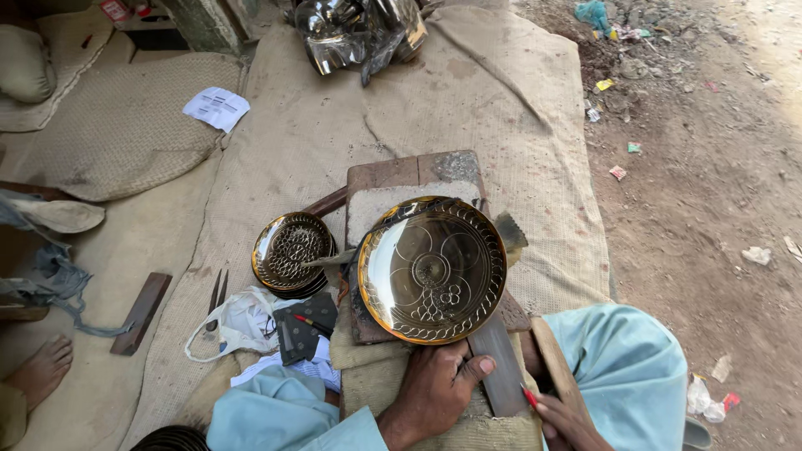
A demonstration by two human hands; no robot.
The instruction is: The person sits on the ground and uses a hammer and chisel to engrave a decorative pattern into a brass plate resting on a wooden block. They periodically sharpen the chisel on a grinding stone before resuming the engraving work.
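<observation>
A large engraved brass plate (pixel 431 269) rests tilted on a stone slab (pixel 376 209) and a wooden block (pixel 413 171). My left hand (pixel 434 388) lies just below the plate's near rim, fingers curled on the cloth-covered pad, thumb stretched toward a flat dark metal bar (pixel 499 367). My right hand (pixel 568 422) sits at the bottom right, closed on a thin red-tipped tool (pixel 530 397). To the left lies a stack of smaller engraved brass plates (pixel 292 250).
Burlap sheets (pixel 468 108) cover the ground. A white plastic bag (pixel 238 321), a compass-like tool (pixel 217 296), a wooden bar (pixel 140 313) and a paper slip (pixel 216 108) lie left. Shiny metalware (pixel 359 33) sits at the top. Another person's foot (pixel 40 367) shows far left; littered dirt on the right.
</observation>
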